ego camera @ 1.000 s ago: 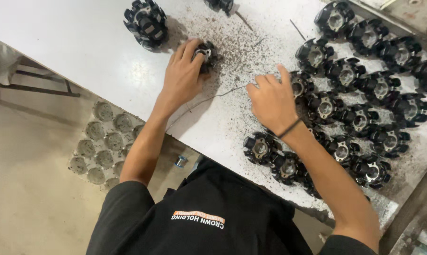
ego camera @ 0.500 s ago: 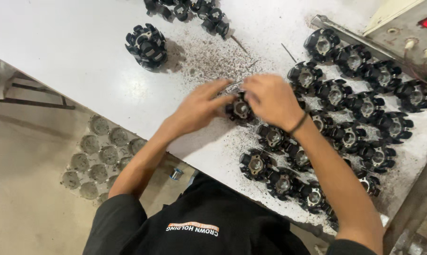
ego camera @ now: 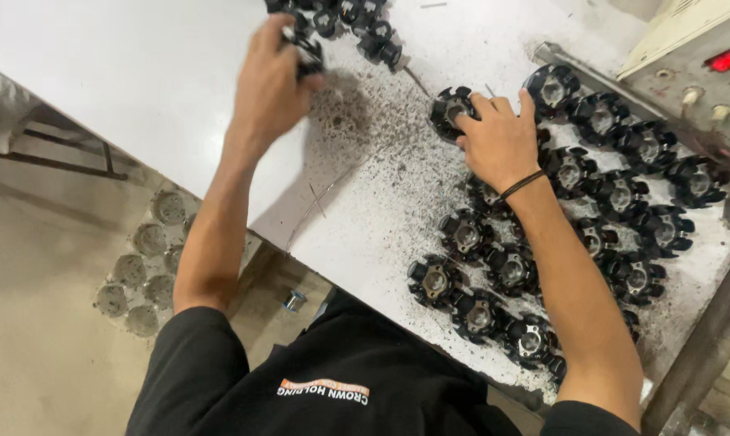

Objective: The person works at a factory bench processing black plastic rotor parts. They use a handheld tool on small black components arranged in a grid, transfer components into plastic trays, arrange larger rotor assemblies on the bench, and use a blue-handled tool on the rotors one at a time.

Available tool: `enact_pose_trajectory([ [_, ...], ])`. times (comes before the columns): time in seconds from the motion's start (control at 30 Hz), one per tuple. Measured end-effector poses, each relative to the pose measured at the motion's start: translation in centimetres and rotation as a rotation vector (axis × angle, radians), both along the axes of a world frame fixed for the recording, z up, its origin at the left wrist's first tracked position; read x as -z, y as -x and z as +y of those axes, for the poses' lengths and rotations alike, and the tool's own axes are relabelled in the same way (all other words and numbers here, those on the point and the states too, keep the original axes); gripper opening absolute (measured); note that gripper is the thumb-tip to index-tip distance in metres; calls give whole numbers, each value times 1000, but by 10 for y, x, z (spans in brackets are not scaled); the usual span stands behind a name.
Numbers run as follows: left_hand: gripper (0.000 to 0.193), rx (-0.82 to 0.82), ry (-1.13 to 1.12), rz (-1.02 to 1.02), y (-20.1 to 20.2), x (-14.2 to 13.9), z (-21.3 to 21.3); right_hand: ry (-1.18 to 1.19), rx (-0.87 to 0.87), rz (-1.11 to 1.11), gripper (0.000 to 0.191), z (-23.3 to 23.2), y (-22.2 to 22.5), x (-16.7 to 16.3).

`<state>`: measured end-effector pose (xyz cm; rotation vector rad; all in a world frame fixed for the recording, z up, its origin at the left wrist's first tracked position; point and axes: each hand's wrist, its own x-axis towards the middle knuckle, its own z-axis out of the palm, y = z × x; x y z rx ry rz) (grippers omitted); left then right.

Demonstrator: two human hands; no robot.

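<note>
The left hand [ego camera: 272, 85] is closed around one black toothed part [ego camera: 304, 50] at the far pile, the right hand [ego camera: 500, 139] grips another [ego camera: 449, 109] on the gritty worktop [ego camera: 139, 97], so either part might slip.

Single view, taken from a camera worn on the person's head. It looks steeply down and forward, past the black-shirted chest at the bottom edge, onto the white surface [ego camera: 139, 73], which crosses the frame on a diagonal. The range is close, about arm's reach: both forearms run the height of the frame. At lower left the floor [ego camera: 34, 323] shows beyond the surface's near edge.
</note>
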<state>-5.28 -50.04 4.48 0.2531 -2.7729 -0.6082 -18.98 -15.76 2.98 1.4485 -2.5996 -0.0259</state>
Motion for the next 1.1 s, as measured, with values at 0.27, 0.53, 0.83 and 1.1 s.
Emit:
enact_pose_trajectory([
  [0.27,30,945,-146,-5,33,28,130,22,-26,62,41,6,10,-3],
  [0.53,35,585,-295,45,123,74,126,148,35,-196,43,5,-71,-7],
  [0.83,60,303,68,127,67,50,90,147,56,-73,53,8,-91,-24],
  [1.1,34,-83,-39,15,-20,36,23,81,-25,-10,42,16,-65,-5],
])
